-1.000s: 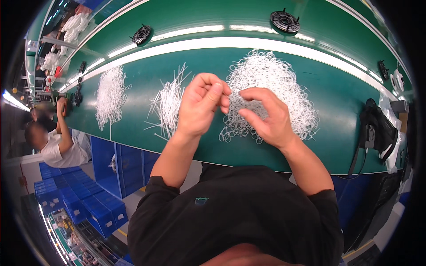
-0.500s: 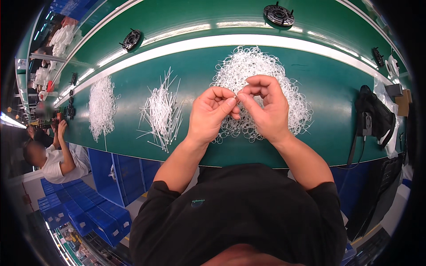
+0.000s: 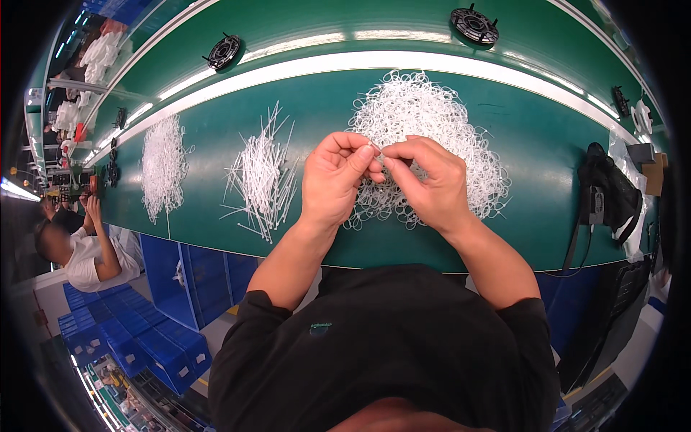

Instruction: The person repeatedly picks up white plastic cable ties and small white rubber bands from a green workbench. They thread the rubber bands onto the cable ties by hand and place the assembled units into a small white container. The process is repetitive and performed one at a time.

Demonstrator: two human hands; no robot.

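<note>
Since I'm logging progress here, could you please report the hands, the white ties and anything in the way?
Left hand, right hand: pinching close together, apparently on a white tie. Looped heap behind, straight heap leftward. No obstruction seen.

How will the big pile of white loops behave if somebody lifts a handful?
The loops may cling together when lifted, since they overlap closely. They look thin, so a handful is probably light. Holding round curves, they seem springy.
</note>
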